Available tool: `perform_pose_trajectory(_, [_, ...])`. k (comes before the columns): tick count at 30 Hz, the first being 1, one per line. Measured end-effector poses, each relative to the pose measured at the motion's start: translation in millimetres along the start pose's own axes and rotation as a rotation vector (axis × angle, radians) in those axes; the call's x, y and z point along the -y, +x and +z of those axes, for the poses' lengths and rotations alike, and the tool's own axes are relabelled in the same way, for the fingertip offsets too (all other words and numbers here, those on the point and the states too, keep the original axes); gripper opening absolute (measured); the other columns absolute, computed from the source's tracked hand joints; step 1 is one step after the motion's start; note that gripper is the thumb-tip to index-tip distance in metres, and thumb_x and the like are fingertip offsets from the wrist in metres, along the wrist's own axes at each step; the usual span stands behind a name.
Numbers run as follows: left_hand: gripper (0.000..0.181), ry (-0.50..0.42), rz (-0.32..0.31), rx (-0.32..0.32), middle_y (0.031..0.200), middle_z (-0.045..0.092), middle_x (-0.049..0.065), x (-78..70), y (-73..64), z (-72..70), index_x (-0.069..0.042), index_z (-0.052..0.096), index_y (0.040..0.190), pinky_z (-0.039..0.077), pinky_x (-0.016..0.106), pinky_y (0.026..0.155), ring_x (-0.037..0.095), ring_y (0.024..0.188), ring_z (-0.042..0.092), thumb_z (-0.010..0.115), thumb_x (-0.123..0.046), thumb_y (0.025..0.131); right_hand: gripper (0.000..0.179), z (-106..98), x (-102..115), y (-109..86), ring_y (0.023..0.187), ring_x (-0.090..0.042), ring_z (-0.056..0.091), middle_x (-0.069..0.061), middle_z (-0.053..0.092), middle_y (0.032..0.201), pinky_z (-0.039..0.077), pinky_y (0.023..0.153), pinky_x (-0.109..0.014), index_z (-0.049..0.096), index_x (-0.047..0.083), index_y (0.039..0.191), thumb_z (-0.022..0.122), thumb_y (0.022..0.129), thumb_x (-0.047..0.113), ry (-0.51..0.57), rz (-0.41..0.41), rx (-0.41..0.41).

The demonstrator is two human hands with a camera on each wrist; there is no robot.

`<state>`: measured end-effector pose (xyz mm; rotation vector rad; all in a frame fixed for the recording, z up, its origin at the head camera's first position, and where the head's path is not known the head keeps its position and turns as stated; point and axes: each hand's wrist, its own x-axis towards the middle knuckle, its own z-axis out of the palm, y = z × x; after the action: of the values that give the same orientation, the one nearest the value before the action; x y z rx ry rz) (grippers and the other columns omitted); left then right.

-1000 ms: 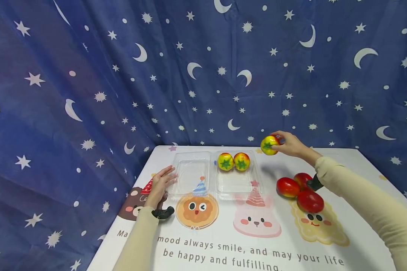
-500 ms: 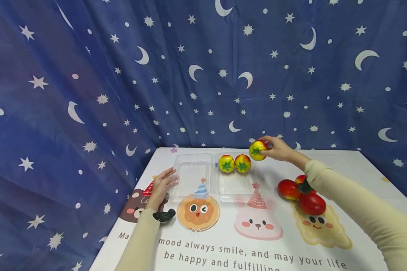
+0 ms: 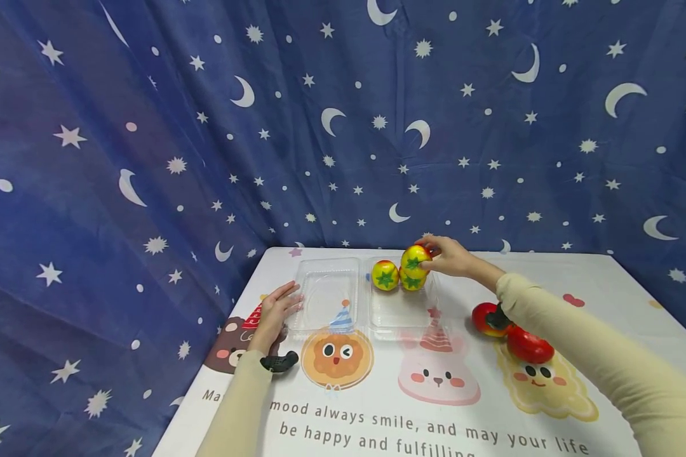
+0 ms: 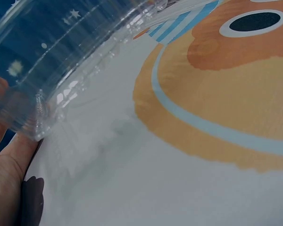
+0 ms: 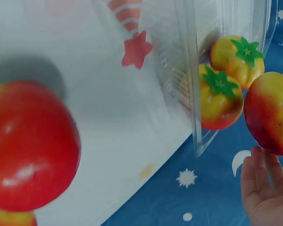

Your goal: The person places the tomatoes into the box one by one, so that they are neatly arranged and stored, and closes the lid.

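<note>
Starry blue curtain, yellow-red fruit between right-hand fingers, exact contact unclear

On our table we've got a left tray and right tray, side by side. Two fruits sit at the right one's back, with a third fruit in the right fingers over them. More fruits lie further right, left fingers by the left tray's outer edge, curtain behind.
</note>
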<state>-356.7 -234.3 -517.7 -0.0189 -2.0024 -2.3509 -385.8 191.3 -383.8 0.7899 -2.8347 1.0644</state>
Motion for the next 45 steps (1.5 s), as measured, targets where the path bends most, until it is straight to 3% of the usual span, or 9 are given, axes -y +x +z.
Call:
perform_pose_trajectory(8, [0.049,0.009,-0.003,-0.020,0.143,0.053,0.018,0.3,-1.6,-0.9,0.001,0.047,0.144,0.055,0.029,0.090,0.031,0.117,0.062,0.054,-0.001,0.095,0.052,19,9,5.1,0.102,-0.039,0.063,-0.026,0.062,0.119,0.054,0.091,-0.050,0.057,-0.004,0.130,0.075,0.083,0.009,-0.004,-0.031,0.047])
perform_pose_trajectory(20, [0.049,0.002,0.009,-0.008,0.143,0.052,0.018,-2.4,-1.4,-0.6,0.001,0.047,0.144,0.053,0.033,0.094,0.032,0.118,0.061,0.052,0.001,0.095,0.052,43,19,10.8,0.101,-0.039,0.062,-0.027,0.062,0.120,0.055,0.091,-0.047,0.057,-0.005,0.129,0.076,0.082,0.006,0.067,-0.055,0.140])
perform_pose_trajectory(33, [0.048,-0.007,0.009,-0.007,0.142,0.053,0.019,-3.6,-2.6,-1.1,0.001,0.048,0.143,0.052,0.035,0.096,0.036,0.120,0.059,0.052,0.002,0.095,0.049,70,10,19.0,0.097,-0.032,0.057,-0.017,0.064,0.104,0.053,0.088,-0.048,0.064,-0.003,0.121,0.079,0.075,0.006,-0.050,-0.124,0.116])
perform_pose_trajectory(40, [0.047,0.009,0.020,-0.024,0.140,0.055,0.019,-1.5,-1.1,0.2,0.001,0.050,0.142,0.053,0.035,0.094,0.027,0.112,0.065,0.052,0.001,0.095,0.049,78,10,17.7,0.096,-0.029,0.059,-0.016,0.064,0.106,0.054,0.088,-0.044,0.063,-0.004,0.123,0.079,0.077,0.005,-0.049,-0.101,0.133])
perform_pose_trajectory(45, [0.048,0.005,0.036,-0.016,0.141,0.053,0.021,-1.5,-0.9,0.1,0.003,0.049,0.142,0.053,0.036,0.094,0.029,0.113,0.065,0.050,0.003,0.094,0.049,80,12,16.8,0.094,-0.028,0.059,-0.015,0.064,0.103,0.053,0.089,-0.045,0.063,-0.006,0.123,0.079,0.077,0.002,-0.062,-0.121,0.141])
